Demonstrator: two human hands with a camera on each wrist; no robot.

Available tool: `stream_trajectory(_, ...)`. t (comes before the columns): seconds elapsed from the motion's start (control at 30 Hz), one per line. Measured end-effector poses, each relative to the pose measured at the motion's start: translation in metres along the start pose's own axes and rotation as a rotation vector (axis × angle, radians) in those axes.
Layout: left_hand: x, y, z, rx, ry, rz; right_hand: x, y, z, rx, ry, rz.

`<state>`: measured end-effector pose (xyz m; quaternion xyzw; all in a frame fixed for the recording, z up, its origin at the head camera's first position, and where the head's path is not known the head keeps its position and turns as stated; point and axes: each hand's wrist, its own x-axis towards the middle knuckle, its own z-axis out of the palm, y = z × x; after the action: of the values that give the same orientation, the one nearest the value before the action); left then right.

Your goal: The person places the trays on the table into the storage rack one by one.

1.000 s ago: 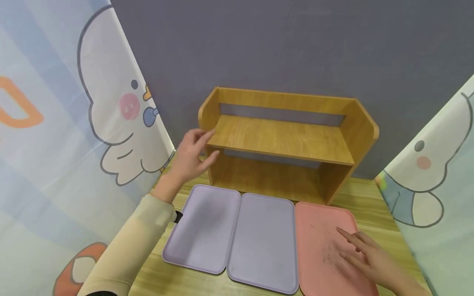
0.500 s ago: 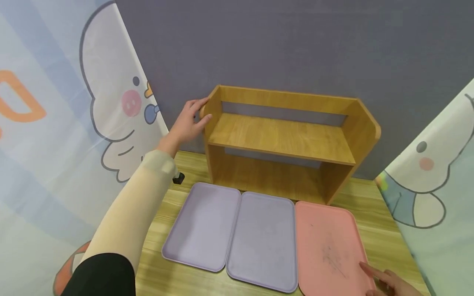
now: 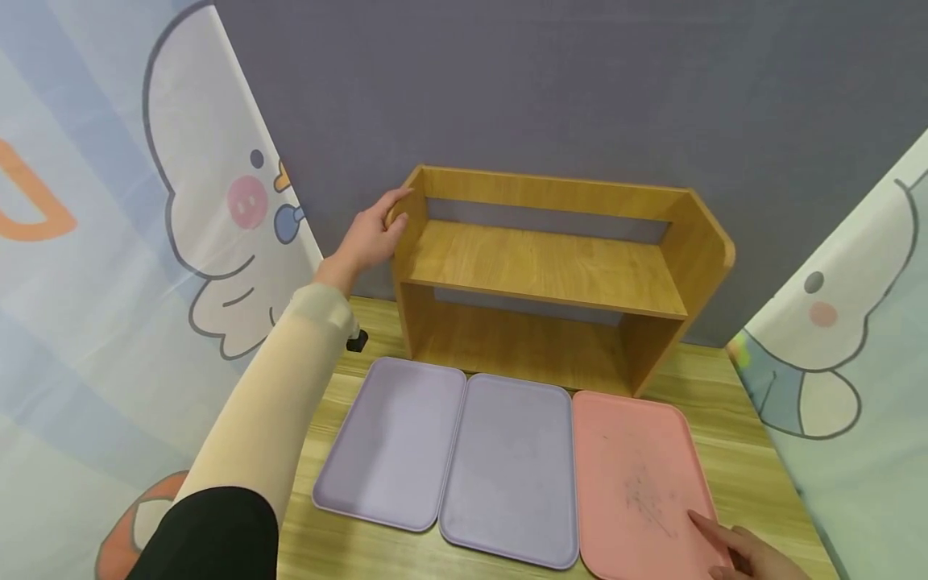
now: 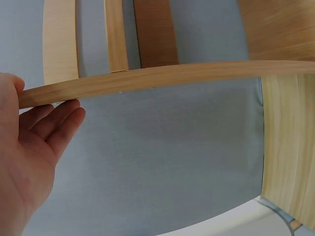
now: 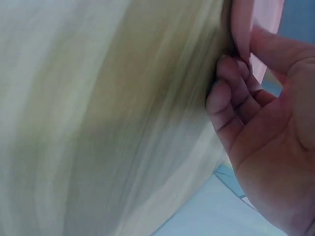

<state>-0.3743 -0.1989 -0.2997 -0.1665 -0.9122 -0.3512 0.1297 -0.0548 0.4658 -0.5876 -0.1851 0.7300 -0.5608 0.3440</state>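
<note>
In the head view, my left hand (image 3: 370, 238) is at the upper front of the left side panel of a two-tier wooden shelf (image 3: 536, 258). The left wrist view shows it gripping that panel (image 4: 162, 76), thumb on one face and fingers on the other. My right hand (image 3: 747, 552) is at the right edge of a pink tray (image 3: 638, 467), near the bottom of the head view. Up close in the right wrist view, the tray's rim (image 5: 242, 29) lies between the thumb and the curled fingers (image 5: 229, 73). Faint dark marks show on the tray.
Two lilac trays (image 3: 399, 443) (image 3: 511, 471) lie side by side, left of the pink one, on the wood-grain table (image 3: 341, 556). The shelf stands right behind the trays. A grey wall (image 3: 544, 89) is at the back, and printed curtains (image 3: 94, 322) hang at both sides.
My left hand has risen from in front of the shelf to its left panel and taken hold there. My right hand has moved from over the pink tray to its right edge.
</note>
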Motion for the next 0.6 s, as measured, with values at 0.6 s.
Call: stream_trajectory(0.6,0.004,0.001,0.008,0.008,0.003,0.005,-0.011,-0.016,-0.003,0.62,0.011,0.251)
